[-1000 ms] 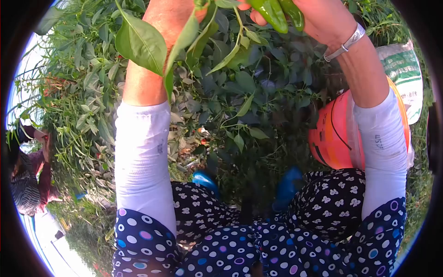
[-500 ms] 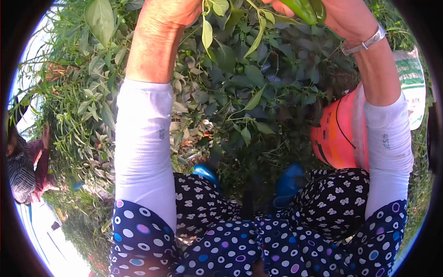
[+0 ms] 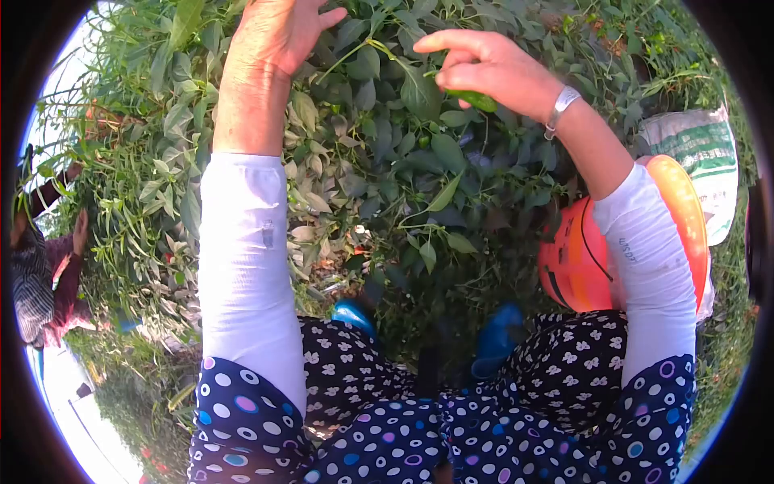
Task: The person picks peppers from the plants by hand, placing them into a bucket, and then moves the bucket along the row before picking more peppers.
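Observation:
My right hand (image 3: 504, 77) is over the pepper plants (image 3: 439, 153), its index finger stretched out to the left. A green pepper (image 3: 477, 101) is held under its curled fingers, mostly covered by the hand. Near the right fingertips, a thin light-green stem (image 3: 379, 47) with leaves rises from the plant. At the top edge, my left hand (image 3: 278, 36) is among the leaves with its thumb spread away from the palm. Its other fingers are partly cut off by the frame, and no object shows in it.
An orange-red bucket (image 3: 566, 254) stands by my right forearm, partly behind the sleeve. Beyond it lies a white and green sack (image 3: 713, 181). Blue shoes (image 3: 497, 335) show below the foliage. Another person (image 3: 36, 282) is among plants at the far left.
My right hand has come down and left with the green pepper, its index finger now extended. My left hand has shifted slightly left and up, thumb apart. More of the bucket and sack shows.

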`<state>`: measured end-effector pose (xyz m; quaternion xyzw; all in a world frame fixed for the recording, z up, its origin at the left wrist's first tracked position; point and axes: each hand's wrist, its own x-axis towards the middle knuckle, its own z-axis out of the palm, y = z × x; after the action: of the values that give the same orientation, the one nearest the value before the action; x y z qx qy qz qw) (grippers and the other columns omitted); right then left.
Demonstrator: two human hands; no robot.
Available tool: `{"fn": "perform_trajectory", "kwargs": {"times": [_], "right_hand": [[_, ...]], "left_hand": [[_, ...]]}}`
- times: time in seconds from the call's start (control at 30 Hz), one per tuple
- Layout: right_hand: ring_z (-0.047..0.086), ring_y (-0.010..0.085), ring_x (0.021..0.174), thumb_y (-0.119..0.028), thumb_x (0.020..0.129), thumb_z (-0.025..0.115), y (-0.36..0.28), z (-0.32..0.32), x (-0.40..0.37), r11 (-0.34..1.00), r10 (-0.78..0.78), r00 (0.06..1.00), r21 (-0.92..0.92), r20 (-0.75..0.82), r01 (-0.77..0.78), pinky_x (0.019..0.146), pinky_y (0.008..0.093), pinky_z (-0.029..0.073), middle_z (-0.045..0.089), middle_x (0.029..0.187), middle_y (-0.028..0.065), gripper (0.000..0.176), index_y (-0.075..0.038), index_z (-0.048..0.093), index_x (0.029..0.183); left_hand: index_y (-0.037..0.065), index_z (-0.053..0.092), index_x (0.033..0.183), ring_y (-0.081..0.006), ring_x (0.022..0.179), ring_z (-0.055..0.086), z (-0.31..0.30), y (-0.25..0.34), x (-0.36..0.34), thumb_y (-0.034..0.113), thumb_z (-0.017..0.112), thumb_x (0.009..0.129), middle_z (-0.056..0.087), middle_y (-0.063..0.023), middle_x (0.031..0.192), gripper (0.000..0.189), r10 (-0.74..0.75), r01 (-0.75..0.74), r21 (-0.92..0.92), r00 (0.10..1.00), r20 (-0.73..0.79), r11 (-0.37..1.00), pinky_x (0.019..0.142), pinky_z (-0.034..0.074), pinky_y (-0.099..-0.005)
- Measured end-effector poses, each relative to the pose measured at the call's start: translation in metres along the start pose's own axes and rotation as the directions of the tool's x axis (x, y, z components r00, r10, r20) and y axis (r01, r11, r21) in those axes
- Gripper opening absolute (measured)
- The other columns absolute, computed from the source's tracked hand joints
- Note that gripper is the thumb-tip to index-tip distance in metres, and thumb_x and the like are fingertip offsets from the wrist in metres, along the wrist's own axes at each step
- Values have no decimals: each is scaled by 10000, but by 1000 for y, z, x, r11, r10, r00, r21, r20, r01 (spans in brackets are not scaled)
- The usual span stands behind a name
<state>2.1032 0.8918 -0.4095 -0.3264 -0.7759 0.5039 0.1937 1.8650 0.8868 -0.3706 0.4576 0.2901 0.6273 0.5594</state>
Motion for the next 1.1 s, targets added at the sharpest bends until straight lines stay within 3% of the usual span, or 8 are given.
{"fn": "perform_trajectory", "kwargs": {"times": [0.1, 0.23, 0.37, 0.43, 0.63, 0.83, 0.93, 1.1], "right_hand": [[578, 152, 613, -203, 736, 578, 31, 23, 9, 944, 222, 974, -262, 53, -201, 623, 268, 465, 618, 721, 83, 507, 42, 510, 1174], [627, 273, 806, -255, 700, 601, 63, 5, 6, 814, 390, 915, -427, -102, -394, 746, 345, 480, 628, 841, 198, 458, 52, 587, 1039], [586, 354, 903, -290, 683, 616, 66, -6, -2, 755, 367, 907, -504, -206, -420, 796, 390, 463, 614, 925, 240, 470, 34, 599, 1022], [600, 332, 872, -278, 685, 617, 69, -7, -7, 796, 301, 925, -472, -233, -378, 786, 381, 470, 614, 927, 237, 461, 25, 599, 1032], [624, 212, 728, -220, 717, 610, 61, -3, -21, 880, 404, 897, -193, -178, -434, 696, 326, 501, 623, 904, 182, 422, 14, 592, 1068], [562, 128, 630, -160, 752, 582, 60, -10, -18, 895, 429, 901, 164, -60, -415, 556, 254, 480, 592, 769, 61, 351, 56, 586, 1029], [541, 113, 593, -162, 759, 573, 44, -14, -21, 868, 397, 914, 292, 79, -402, 530, 231, 450, 603, 770, 68, 205, 21, 606, 846], [519, 92, 576, -271, 836, 585, 16, -23, -28, 808, 250, 964, 528, 96, -262, 498, 208, 414, 569, 755, 37, 223, -49, 591, 851]], "left_hand": [[-13, 461, 1232, -167, 990, 595, 0, -3, -12, 238, 622, 826, 600, -134, 1087, 504, -271, 187, 523, 958, 88, 832, 761, 462, -252], [18, 551, 1155, -151, 940, 605, 27, -13, -29, 237, 586, 831, 632, -82, 1025, 392, -689, 416, 640, 679, 255, 646, 747, 456, -245], [-1, 442, 1268, -223, 981, 569, 21, -111, -25, 218, 550, 818, 574, -133, 1131, 512, -334, 260, 811, 939, -85, 525, 796, 446, -328], [-62, 586, 1036, -243, 828, 606, 36, -119, -16, 185, 580, 779, 634, -140, 941, 357, -140, 342, 855, 940, -312, 391, 761, 462, -343], [6, 591, 1055, -228, 907, 559, 49, -125, -2, 306, 656, 761, 601, -89, 1047, 424, -288, 376, 424, 922, -257, 824, 782, 420, -381], [-17, 600, 997, -179, 830, 572, 30, -124, 0, 222, 672, 736, 628, -92, 924, 361, -149, 294, 583, 947, -284, 758, 733, 445, -331], [23, 596, 944, -207, 857, 594, 38, -92, -9, 235, 643, 757, 634, -100, 891, 287, -642, 672, 246, 741, -197, 699, 752, 445, -340], [75, 585, 953, -226, 885, 576, 69, -51, -22, 251, 630, 769, 626, -89, 874, 259, -576, 595, 99, 800, -169, 797, 848, 373, -427]]}}
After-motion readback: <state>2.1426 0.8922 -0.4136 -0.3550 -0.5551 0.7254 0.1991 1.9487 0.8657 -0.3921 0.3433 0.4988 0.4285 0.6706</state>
